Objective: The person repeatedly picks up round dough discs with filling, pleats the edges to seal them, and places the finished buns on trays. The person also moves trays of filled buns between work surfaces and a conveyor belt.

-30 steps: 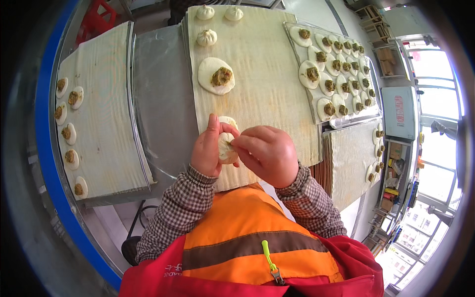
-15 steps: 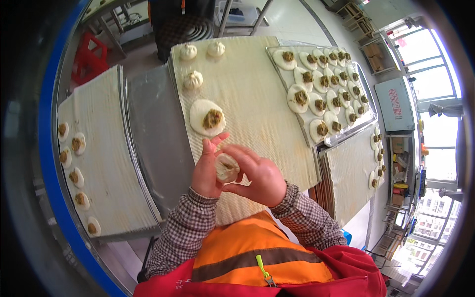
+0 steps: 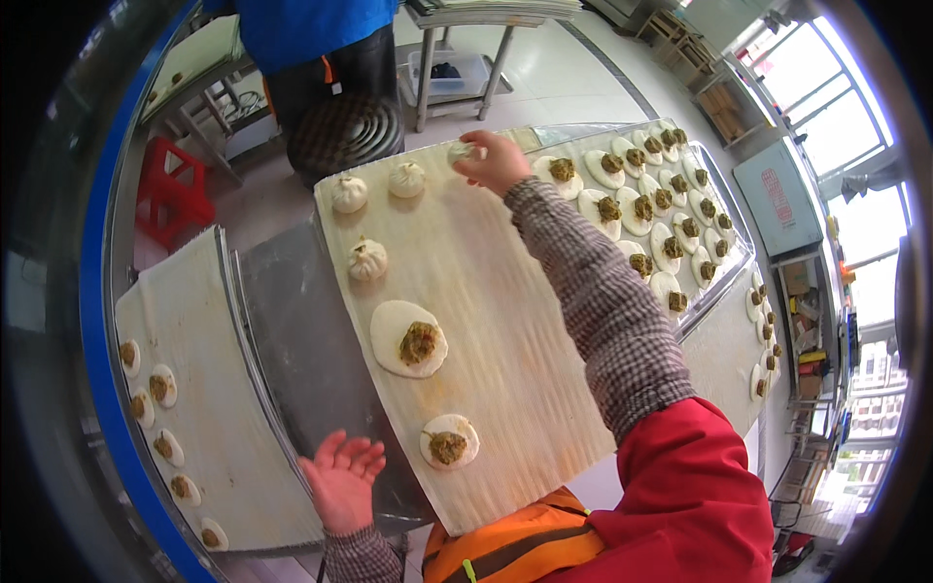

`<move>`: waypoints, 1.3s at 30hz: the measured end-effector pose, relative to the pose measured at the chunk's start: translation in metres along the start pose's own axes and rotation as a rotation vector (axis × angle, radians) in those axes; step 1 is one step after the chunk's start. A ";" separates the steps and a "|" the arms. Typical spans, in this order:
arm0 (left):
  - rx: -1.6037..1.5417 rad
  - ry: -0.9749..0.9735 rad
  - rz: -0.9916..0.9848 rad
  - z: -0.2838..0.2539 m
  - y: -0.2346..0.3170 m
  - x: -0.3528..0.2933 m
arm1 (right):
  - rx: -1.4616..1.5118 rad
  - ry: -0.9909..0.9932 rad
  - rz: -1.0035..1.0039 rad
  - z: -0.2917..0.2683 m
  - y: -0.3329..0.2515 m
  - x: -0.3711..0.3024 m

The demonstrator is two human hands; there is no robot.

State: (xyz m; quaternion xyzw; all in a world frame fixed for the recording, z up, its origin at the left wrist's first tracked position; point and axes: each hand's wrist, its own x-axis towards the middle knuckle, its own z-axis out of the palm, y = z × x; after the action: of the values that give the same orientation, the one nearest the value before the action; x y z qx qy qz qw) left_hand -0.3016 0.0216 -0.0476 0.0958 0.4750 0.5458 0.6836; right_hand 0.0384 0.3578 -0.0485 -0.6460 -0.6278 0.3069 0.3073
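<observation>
At the far edge of the cloth-lined board, my right hand is closed round a pleated bun, partly hidden by the fingers. Low on the left, my left hand is empty, palm up with fingers apart. Three pleated buns, one of them the nearest, sit along the board's left side. Closer to me lie two flat dough rounds topped with brownish-green filling, a larger one and a smaller one near the front.
On the right, a tray carries many filled dough rounds. Another cloth-covered board on the left has several along its outer edge. Between the boards runs a grey metal surface. Beyond stand a person in blue and a red stool.
My hands have parted. The right carried the bun forward to the board's far edge; the left dropped back, opened and empty. A filled round near the front now shows, and the view has shifted.
</observation>
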 end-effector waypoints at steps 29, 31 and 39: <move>0.455 -0.247 -0.288 0.310 -0.187 0.158 | 1.043 0.691 0.474 -0.330 0.293 -0.354; 0.593 -0.157 -0.219 0.308 -0.183 0.158 | 1.138 0.806 0.581 -0.356 0.318 -0.315; 0.771 -0.064 -0.238 0.313 -0.177 0.186 | 1.525 0.646 0.925 -0.400 0.389 -0.265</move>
State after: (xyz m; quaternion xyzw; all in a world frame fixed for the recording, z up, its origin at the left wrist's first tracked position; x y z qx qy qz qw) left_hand 0.0421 0.2308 -0.0980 0.3066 0.6309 0.2414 0.6706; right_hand 0.5878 0.0789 -0.1009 -0.5096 0.1755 0.5320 0.6531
